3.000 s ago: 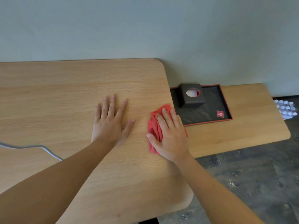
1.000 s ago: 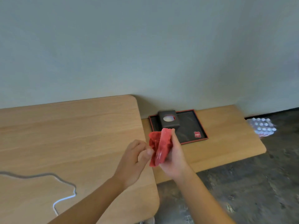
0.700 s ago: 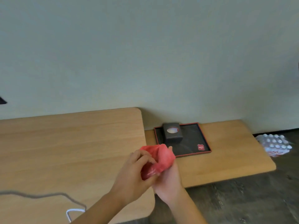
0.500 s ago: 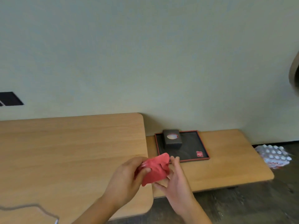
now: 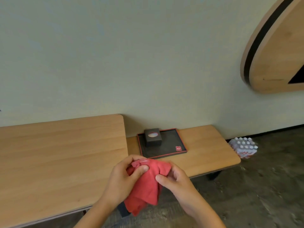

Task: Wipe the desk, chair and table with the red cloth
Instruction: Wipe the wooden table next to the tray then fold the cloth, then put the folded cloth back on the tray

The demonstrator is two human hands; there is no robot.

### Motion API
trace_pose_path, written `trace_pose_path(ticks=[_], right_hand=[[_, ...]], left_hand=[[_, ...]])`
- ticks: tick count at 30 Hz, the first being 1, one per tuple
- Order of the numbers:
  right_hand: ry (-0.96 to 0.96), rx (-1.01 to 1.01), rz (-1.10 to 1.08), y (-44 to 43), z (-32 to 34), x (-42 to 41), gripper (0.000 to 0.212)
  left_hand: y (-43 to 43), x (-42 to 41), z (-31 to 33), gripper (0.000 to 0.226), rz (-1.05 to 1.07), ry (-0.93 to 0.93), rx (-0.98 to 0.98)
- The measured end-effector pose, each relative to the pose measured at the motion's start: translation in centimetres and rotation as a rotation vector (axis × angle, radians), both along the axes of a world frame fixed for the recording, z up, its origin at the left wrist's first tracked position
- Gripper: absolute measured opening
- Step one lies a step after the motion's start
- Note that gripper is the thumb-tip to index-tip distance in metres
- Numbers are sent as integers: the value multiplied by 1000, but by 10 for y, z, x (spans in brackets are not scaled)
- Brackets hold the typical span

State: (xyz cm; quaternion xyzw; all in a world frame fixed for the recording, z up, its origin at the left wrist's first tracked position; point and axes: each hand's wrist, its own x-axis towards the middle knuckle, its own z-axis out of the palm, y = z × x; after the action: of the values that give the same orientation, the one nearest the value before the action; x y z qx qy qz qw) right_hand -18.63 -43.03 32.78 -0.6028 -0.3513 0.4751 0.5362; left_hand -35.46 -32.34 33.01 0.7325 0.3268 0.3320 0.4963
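Both your hands off the counter [image 5: 57, 153] — left hand [image 5: 122, 180] and right hand [image 5: 176, 183] fingers pinch the red cloth [image 5: 146, 186]; tray [image 5: 166, 149] at 12 o'clock.

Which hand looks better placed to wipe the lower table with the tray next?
Probably the right hand. It grips the red cloth on the side nearer the lower table, while the left hand sits toward the desk.
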Motion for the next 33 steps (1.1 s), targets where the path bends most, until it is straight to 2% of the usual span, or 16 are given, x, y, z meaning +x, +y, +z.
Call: trace_pose_path(ticks=[3, 6, 9, 11, 13, 18, 23, 25, 27, 30, 33], right_hand=[[-14, -6, 5, -9, -6, 28, 34], [33, 33, -44, -9, -17, 67, 20], [191, 57, -118, -7, -30, 119, 24], [308, 55, -114, -5, -39, 154, 30], [391, 21, -101, -3, -49, 188, 33], [458, -74, -78, 9, -58, 263, 43], [489, -116, 46, 45, -70, 309, 73], [384, -119, 56, 68, -83, 320, 72], [201, -101, 37, 93, -94, 331, 64], [-51, -108, 37, 137, -115, 349, 50], [-159, -206, 2, 177, -152, 370, 40]], left_hand=[[-10, 27, -1, 15, 31, -91, -167], [-17, 63, -12, 17, 50, -136, -294], [-21, 111, -30, 45, 42, -37, -364], [-24, 145, -43, 66, -32, -51, -601], [-24, 181, -51, 70, -64, -74, -744], [-18, 258, -57, 59, 146, -12, -618], [13, 308, -63, 40, 292, 10, -531], [34, 322, -74, 37, 334, 69, -500], [58, 337, -87, 31, 315, 86, -477], [104, 354, -115, 40, 196, 106, -423], [151, 374, -153, 27, 24, 271, -315]])
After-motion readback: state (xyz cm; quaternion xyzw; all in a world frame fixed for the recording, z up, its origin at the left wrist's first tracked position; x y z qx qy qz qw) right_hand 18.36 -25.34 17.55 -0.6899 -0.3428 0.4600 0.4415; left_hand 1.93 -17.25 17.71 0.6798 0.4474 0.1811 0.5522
